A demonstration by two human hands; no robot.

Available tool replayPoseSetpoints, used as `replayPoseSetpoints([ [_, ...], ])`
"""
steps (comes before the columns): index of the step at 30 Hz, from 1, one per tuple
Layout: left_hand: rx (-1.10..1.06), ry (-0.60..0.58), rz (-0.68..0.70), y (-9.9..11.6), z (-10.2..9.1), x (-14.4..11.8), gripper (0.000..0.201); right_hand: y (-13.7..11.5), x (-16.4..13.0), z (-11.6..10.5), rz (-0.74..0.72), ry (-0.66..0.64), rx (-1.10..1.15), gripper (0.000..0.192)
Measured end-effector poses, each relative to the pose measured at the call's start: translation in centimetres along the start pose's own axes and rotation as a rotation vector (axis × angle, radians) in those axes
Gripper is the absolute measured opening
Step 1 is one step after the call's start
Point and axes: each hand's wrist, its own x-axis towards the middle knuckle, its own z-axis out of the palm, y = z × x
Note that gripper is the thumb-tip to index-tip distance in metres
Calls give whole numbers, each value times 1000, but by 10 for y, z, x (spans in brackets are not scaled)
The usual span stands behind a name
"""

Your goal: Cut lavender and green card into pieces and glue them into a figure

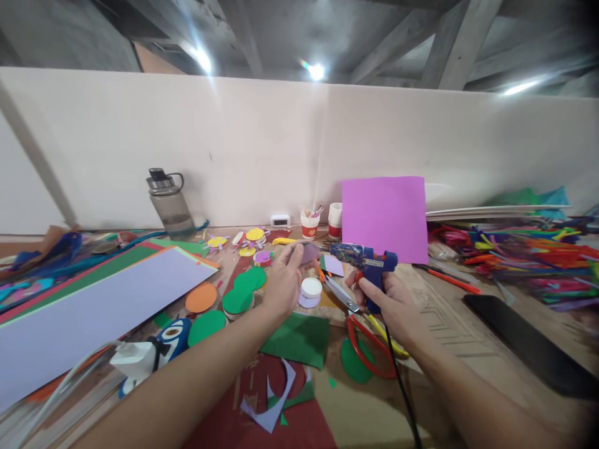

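My right hand (386, 299) is wrapped round the handle of a blue glue gun (367, 257), whose nozzle points left and whose black cord hangs down. My left hand (286, 274) pinches a small purple paper piece (309, 254) just left of the nozzle. Below it a white round disc (311, 287) sits on a lilac paper circle (309, 302). Scissors with red handles (369, 349) lie under my right hand, beside a yellow-handled tool (387, 337). Green paper circles (238, 299) and an orange circle (201, 297) lie left of my left hand.
A water bottle (171, 206) stands at the back left, near large paper sheets (112, 312). A purple sheet (384, 218) leans on the wall beside paper cups (335, 219). At right lie a black phone (528, 343) and colourful pipe cleaners (528, 255). Paper scraps (271, 405) lie in front.
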Motion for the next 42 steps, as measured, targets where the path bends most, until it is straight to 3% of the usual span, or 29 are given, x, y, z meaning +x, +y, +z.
replayPoseSetpoints([
  [12, 11, -62, 54, -4, -2, -5, 21, 3, -2, -1, -40, -6, -45, 27],
  [21, -72, -2, -57, -5, 4, -9, 23, 4, -3, 0, -33, -7, -29, 28],
  [34, -151, -37, -88, -1, 5, -9, 24, 7, -2, -1, -36, -6, -32, 30],
  [42, -140, -64, -38, -1, 5, -9, 24, 7, -3, 0, -37, -17, -12, 27],
])
